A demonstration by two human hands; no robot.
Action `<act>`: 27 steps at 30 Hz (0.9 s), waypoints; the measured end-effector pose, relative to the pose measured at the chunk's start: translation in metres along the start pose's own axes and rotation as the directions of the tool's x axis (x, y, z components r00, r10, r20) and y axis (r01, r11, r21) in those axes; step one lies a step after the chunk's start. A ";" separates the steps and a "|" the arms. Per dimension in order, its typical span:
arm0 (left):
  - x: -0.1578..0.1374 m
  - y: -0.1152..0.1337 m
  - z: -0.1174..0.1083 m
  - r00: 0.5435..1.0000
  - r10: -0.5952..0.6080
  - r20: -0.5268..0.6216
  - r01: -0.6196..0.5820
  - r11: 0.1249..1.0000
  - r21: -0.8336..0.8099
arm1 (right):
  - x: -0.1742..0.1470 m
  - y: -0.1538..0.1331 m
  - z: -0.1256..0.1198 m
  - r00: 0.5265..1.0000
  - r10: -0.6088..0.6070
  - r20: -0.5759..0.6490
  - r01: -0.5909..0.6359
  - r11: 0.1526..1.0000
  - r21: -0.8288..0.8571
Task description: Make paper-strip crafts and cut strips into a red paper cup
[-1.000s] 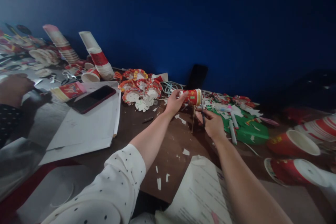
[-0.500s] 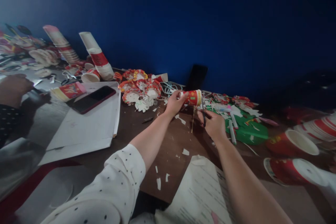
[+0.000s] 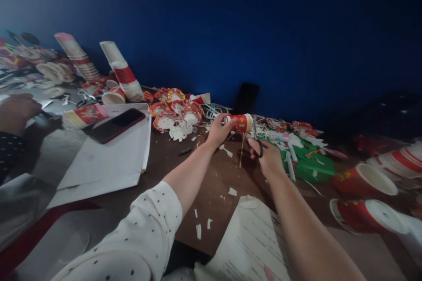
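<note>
My left hand (image 3: pixel 219 131) is closed around a red paper cup (image 3: pixel 240 123) lying on its side in the air above the table. The cup's pale yellow rim points right. In my right hand (image 3: pixel 267 154) is a pair of scissors (image 3: pixel 260 148), its dark handle loops around my fingers. The blades stand upright beside the cup's rim; whether they touch it I cannot tell. White paper scraps (image 3: pixel 232 191) are scattered on the brown table (image 3: pixel 217 175) below my hands.
Cut paper-cup pieces (image 3: pixel 178 112) are heaped at the back, near leaning cup stacks (image 3: pixel 125 74). A phone (image 3: pixel 118 125) lies on white board at left, near another person's hand (image 3: pixel 20 107). Markers (image 3: pixel 290 166) rest on green sheet (image 3: pixel 314 167); cups (image 3: pixel 365 180) stand right.
My right hand has turned the scissors slightly, so the handle loop now shows more to the right. The cup stays in my left hand with almost no movement.
</note>
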State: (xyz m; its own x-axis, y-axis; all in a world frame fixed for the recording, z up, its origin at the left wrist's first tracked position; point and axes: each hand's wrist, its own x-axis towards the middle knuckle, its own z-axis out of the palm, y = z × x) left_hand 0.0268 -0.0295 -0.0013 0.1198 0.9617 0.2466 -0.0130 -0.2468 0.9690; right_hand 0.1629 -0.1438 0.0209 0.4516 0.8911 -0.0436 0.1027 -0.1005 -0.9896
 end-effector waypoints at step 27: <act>0.001 0.010 -0.003 0.993 -0.070 -0.097 0.068 0.997 -0.023 | 0.003 0.012 -0.010 0.968 -0.236 0.081 0.228 0.710 -0.666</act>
State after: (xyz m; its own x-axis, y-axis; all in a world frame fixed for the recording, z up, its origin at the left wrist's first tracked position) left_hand 0.0243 -0.0306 0.0084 0.0238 0.9836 0.1790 -0.0272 -0.1784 0.9836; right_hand 0.1744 -0.1469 0.0104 0.3417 0.9224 0.1802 0.7665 -0.1626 -0.6213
